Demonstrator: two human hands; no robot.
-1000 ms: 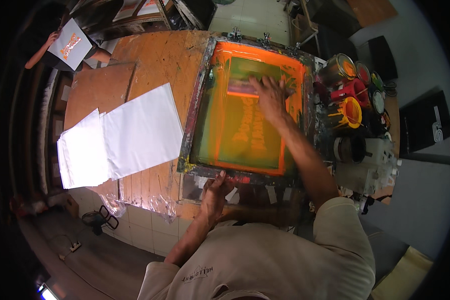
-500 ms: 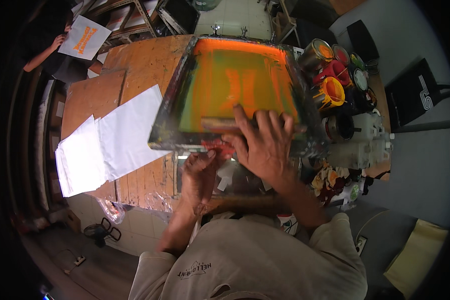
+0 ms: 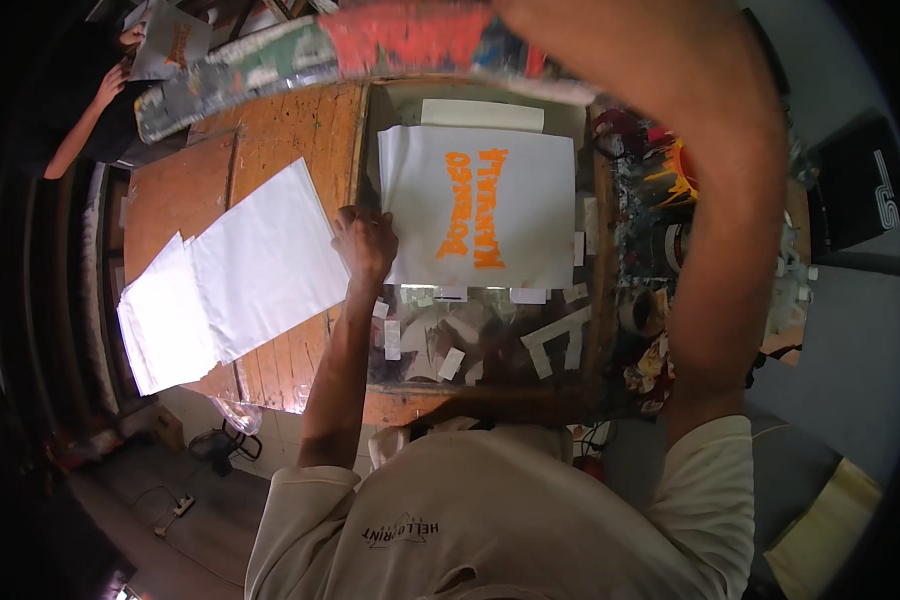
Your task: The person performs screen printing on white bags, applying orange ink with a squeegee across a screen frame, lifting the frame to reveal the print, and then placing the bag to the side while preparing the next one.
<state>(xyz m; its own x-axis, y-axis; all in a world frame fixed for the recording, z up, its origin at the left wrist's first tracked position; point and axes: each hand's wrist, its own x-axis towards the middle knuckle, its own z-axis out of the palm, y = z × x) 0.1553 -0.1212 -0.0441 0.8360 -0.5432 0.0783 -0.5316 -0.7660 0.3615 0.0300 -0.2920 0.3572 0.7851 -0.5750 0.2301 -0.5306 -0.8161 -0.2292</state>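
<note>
My left hand (image 3: 365, 243) is closed, its fingers curled, between a stack of white sheets (image 3: 260, 265) and a printed white sheet (image 3: 540, 210). It touches the edge of one or both; which edge the fingers hold, I cannot make out. Orange lettering (image 3: 475, 210) runs across the printed sheet, which lies flat on a dark glass-like panel (image 3: 490, 345). Overhead, the paint-stained screen printing frame (image 3: 400, 45) is tilted up, showing its near edge. My right arm (image 3: 725, 230) reaches up to it; the right hand is out of the picture.
White tape strips (image 3: 555, 340) mark the panel, set in a wooden table (image 3: 290, 120). Paint cans, one with a yellow-stained rim (image 3: 682, 170), stand at the right, partly behind my arm. At the far left, another person's hand (image 3: 115, 82) holds a similar orange-printed sheet (image 3: 175, 45).
The screen frame has swung up from the table, uncovering the printed sheet. My left hand has moved left and away to the sheets' edges. My right hand has risen out of view.
</note>
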